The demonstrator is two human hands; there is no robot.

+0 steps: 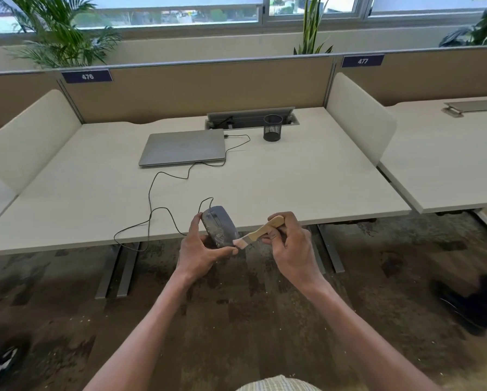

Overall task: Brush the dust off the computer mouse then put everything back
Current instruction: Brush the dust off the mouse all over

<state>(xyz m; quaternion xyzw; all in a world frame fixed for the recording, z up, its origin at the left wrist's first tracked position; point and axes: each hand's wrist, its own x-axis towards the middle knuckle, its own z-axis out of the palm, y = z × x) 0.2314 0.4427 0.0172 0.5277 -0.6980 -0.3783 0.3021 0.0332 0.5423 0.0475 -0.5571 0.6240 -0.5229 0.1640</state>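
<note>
A dark grey wired computer mouse (218,225), streaked with pale dust, is held in the air just in front of the desk's near edge. My left hand (200,251) grips it from the left and below, thumb under its rear. My right hand (291,244) holds a small brush by its wooden handle (266,228). The brush's pale bristles (241,243) touch the mouse's lower right side. The mouse cable (152,204) loops over the desk to the laptop.
A closed grey laptop (183,147) lies at the back of the white desk (307,187). A black mesh pen cup (272,127) stands beside an open cable tray (250,117). White side dividers flank the desk. Dark carpet lies below.
</note>
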